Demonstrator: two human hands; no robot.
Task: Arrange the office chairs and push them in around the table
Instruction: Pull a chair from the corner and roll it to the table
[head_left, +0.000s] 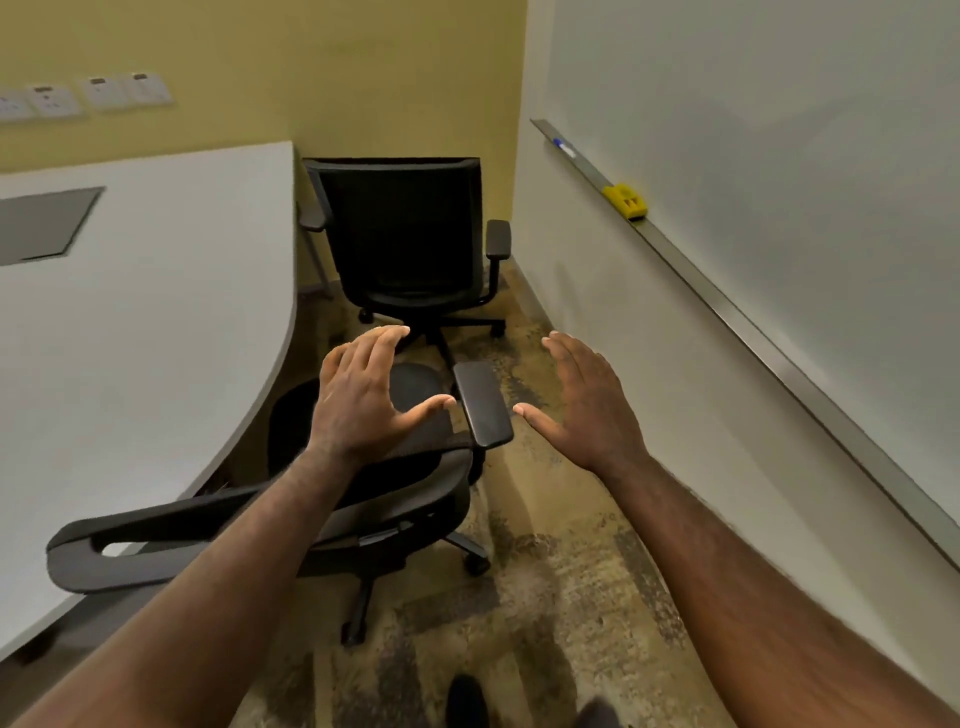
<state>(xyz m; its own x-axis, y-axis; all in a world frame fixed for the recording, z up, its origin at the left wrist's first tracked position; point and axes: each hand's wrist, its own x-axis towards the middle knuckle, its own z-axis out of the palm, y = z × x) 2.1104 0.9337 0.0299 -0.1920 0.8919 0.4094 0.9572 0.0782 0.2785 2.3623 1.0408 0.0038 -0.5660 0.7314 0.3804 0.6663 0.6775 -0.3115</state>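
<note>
I see both hands spread wide, holding nothing. My left hand (363, 400) hovers over the near chair (363, 499), above its backrest top, thumb reaching toward the armrest (483, 402) just right of it. My right hand (584, 402) hangs over the carpet (545, 597), right of that armrest. The second chair (405, 234) stands beyond both hands; the table (140, 332) lies left.

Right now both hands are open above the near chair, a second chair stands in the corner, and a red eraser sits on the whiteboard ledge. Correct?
One slip: the eraser on the whiteboard ledge is yellow, as the head view shows. The left hand and right hand are open above the near chair, and the second chair stands in the corner.
</note>
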